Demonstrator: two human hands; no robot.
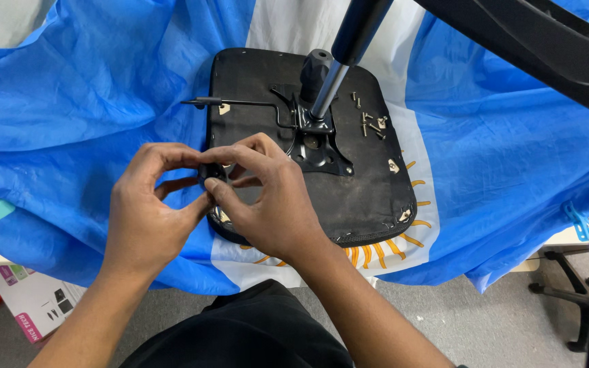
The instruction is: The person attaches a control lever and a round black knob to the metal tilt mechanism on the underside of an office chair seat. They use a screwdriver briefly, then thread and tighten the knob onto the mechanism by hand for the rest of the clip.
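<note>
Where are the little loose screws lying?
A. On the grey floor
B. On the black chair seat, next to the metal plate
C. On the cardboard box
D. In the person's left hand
B: the loose screws lie in a small scatter on the upturned black chair seat, just right of the metal plate, away from both hands.

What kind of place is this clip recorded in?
Probably an office or workroom used for furniture assembly: an upturned chair seat lies on a table draped in blue cloth, loose screws on it, a cardboard box on the grey floor.
</note>
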